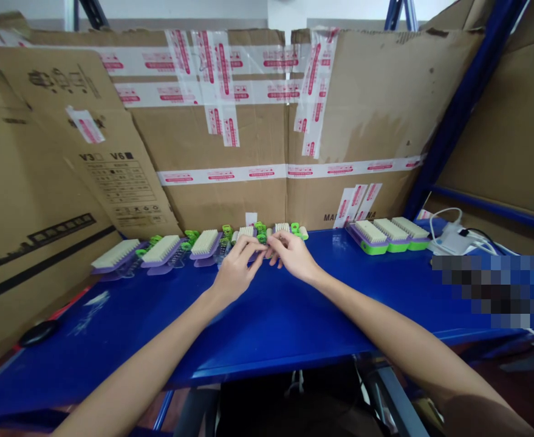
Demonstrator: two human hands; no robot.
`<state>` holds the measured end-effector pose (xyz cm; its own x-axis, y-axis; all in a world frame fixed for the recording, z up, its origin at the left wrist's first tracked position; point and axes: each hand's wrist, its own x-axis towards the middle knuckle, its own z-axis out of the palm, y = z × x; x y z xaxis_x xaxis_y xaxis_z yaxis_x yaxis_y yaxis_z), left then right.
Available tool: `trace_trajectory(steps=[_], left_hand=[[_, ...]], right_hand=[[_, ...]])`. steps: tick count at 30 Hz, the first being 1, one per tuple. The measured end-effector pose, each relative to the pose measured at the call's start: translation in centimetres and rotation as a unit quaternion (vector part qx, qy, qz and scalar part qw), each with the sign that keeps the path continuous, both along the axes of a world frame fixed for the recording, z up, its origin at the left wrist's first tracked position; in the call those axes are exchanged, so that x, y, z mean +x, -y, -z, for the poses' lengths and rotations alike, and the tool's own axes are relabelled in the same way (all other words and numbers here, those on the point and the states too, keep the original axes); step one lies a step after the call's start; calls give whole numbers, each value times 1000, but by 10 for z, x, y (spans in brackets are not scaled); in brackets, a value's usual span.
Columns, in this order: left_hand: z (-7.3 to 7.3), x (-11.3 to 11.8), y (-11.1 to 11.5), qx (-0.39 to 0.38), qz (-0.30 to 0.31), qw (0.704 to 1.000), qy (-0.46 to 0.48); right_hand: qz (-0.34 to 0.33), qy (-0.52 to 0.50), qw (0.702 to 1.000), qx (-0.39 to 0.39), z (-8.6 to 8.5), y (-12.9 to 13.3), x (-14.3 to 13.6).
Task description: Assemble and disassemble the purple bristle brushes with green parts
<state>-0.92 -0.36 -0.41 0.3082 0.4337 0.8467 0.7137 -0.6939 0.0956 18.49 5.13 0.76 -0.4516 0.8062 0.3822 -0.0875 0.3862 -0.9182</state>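
Observation:
My left hand [236, 270] and my right hand [294, 256] meet at the back middle of the blue table, fingertips nearly touching. Both are closed in a pinch; whatever lies between the fingers is too small and covered to make out. Just behind them, partly hidden, are pale-bristled brush heads [246, 232] and bright green plastic pieces [260, 229]. To the left, purple-based brushes [204, 243] with cream bristles facing up stand in a row, with green and clear parts [189, 240] between them.
Three brushes with green and purple bases [387, 233] stand together at the back right. Beside them lies a white power strip [453, 240] with cables. Taped cardboard [230, 136] walls the back of the blue table [257, 328]. A dark round object [39, 332] lies at left.

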Motion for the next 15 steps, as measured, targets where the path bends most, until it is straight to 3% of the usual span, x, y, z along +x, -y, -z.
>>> trace_trajectory(steps=[7,15], left_hand=[[-6,3,3,35,9,999,28],[-10,1,6,40,3,997,71]], right_hand=[[-53,-53,995,-67,6,-4,-3],[-56,-88,995,10,2,6,-4]])
